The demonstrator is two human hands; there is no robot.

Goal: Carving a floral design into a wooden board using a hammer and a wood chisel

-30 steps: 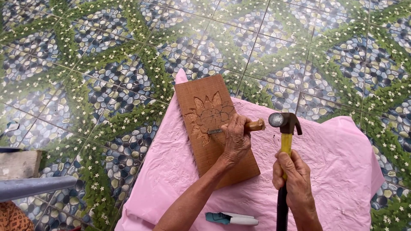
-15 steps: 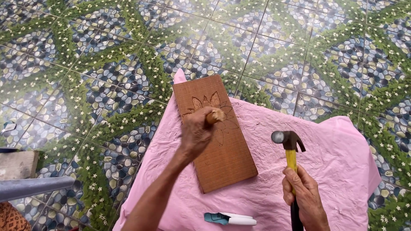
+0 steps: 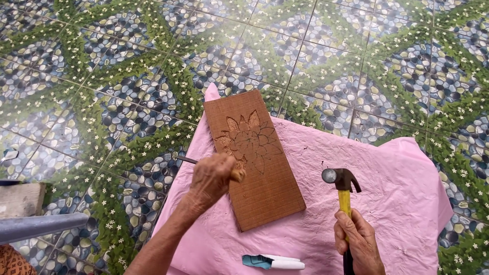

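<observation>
1. Wooden board [image 3: 260, 168]: a brown rectangular plank lying flat on a pink cloth [image 3: 397, 203], its long axis running from upper left to lower right. All positions below are given relative to this board.
2. Carved flower [image 3: 249, 142]: a petalled relief cut into the board's upper half; the lower half is plain, with fine grain lines.
3. Left hand [image 3: 211, 181]: at the board's left edge, about level with the lower petals. The fingers are curled tight around a chisel [image 3: 186, 160]. The wooden handle end shows at the thumb side, over the board's edge, and the thin metal blade sticks out to the left, away from the board and over the floor tiles.
4. Right hand [image 3: 359, 247]: to the right of the board's lower corner and apart from it, with the fingers wrapped closed around the yellow shaft of a hammer [image 3: 342, 179].
5. Hammer head: dark metal with a claw, held upright above the cloth, beside the board's right edge and not touching it.
6. Marker [image 3: 272, 262]: white barrel with a teal cap, lying on the cloth just below the board's lower end.
7. Tiled floor [image 3: 102, 76]: pebble-and-leaf patterned tiles surrounding the cloth above and to the left of the board.
8. Grey bar [image 3: 41, 226]: far left of the board, near the picture's edge, beside a pale wooden block [image 3: 20, 198].
</observation>
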